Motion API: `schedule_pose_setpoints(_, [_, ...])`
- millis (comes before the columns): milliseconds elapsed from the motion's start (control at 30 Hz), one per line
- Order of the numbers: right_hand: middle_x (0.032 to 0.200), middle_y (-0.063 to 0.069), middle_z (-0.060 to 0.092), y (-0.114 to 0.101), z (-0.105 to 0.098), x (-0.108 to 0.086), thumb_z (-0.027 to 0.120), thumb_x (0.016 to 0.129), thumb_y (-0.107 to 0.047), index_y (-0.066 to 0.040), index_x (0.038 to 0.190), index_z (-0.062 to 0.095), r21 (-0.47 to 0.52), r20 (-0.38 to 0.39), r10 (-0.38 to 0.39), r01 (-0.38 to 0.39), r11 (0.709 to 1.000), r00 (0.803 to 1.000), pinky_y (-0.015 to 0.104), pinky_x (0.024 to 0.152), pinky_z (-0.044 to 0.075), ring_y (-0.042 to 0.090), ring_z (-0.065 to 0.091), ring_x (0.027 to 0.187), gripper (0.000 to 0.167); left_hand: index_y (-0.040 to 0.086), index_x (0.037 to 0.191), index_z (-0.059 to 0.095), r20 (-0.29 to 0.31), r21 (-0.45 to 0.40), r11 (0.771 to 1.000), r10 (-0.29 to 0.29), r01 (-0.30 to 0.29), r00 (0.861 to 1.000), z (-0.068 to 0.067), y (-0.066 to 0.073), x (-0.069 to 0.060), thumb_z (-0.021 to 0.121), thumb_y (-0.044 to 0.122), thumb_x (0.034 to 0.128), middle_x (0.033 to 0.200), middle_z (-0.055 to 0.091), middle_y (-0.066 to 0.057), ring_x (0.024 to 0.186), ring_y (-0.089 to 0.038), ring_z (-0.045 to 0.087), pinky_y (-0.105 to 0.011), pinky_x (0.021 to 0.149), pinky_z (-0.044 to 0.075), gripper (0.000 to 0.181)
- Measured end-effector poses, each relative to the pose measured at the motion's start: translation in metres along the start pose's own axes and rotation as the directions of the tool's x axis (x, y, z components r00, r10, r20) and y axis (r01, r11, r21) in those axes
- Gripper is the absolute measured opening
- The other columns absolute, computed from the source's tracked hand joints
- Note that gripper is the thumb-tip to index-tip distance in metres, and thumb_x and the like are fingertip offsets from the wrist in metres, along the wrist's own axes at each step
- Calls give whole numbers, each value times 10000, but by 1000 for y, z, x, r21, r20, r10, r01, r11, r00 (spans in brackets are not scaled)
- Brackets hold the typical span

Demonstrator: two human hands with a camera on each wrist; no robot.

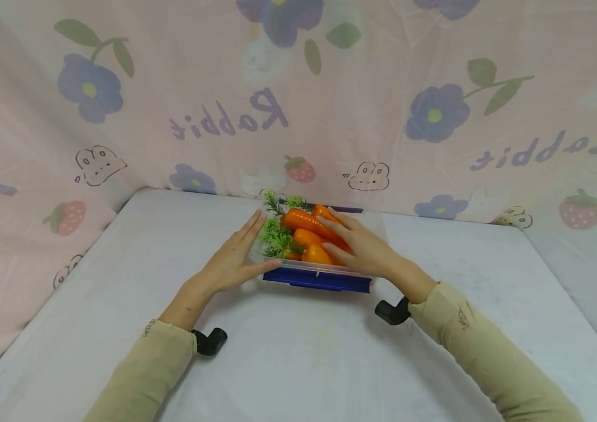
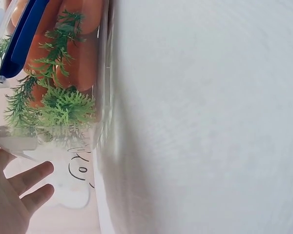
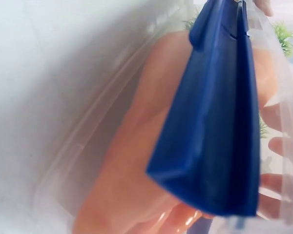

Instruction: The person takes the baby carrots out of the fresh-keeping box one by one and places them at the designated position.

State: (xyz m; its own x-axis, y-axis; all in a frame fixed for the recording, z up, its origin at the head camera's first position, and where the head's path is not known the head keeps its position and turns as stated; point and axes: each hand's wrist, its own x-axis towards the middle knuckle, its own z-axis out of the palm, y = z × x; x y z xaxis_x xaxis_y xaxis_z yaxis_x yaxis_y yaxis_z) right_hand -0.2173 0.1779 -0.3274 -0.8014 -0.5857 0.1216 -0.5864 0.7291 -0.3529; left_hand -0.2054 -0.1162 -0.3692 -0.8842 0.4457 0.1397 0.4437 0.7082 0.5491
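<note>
A clear plastic box (image 1: 298, 265) with blue latches (image 1: 316, 282) stands toward the back of the table. Orange carrots (image 1: 304, 221) with feathery green tops (image 1: 277, 239) fill it, the tops on the left. My left hand (image 1: 227, 261) lies along the box's left side with straight fingers, its thumb at the front rim. Over the carrots at the right end, my right hand (image 1: 367, 246) spreads its fingers on or just above them. The right wrist view shows the latch (image 3: 215, 112) hanging outward and some fingertips (image 3: 276, 145) behind the clear wall.
A white cloth covers the table (image 1: 298, 357). Close behind the box hangs a pink curtain (image 1: 330, 135) printed with flowers and rabbits. Black wrist mounts (image 1: 211, 341) stick out inward from both sleeves.
</note>
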Motion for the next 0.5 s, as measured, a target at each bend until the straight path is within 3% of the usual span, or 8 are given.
schedule_pose_setpoints(233, [1555, 172, 280, 0, 1, 9, 566, 966, -294, -145, 1473, 398, 26, 7, -2, 2, 1000, 1000, 572, 1110, 291, 408, 321, 1390, 555, 240, 1556, 36, -13, -8, 1000, 19, -19, 1000, 0, 0, 0, 556, 618, 871, 1626, -29, 13, 1457, -356, 175, -580, 1148, 192, 940])
schedule_pose_setpoints(500, [1520, 190, 345, 1, 6, 18, 564, 970, -230, -145, 1441, 454, -6, -9, -27, 27, 1000, 1000, 566, 1103, 306, 426, 380, 1347, 491, 233, 1556, 32, -20, 3, 1000, 22, -22, 1000, 1, -1, 0, 562, 608, 874, 1618, -44, 50, 1459, -347, 175, -570, 1151, 200, 942])
